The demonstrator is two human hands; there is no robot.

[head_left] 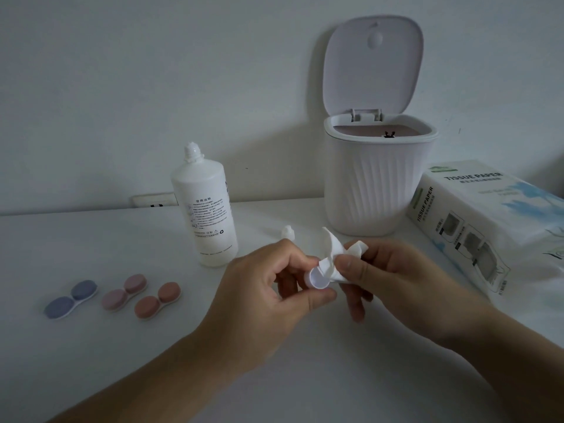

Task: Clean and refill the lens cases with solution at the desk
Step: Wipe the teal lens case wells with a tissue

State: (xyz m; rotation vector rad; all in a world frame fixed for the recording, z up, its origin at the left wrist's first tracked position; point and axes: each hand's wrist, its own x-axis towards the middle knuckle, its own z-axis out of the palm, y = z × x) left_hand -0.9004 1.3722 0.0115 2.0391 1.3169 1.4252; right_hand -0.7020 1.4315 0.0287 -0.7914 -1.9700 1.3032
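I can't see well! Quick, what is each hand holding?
Left hand: pinching a small white cap.
Right hand: pinching a crumpled tissue.

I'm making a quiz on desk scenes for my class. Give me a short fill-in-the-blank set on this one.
1. The lid of the small bin stands ____.
2. The right hand presses a crumpled ____ into the little white cap held by the left hand.
3. The number of closed lens cases lying left of the solution bottle is ____.

Missing words: open; tissue; three
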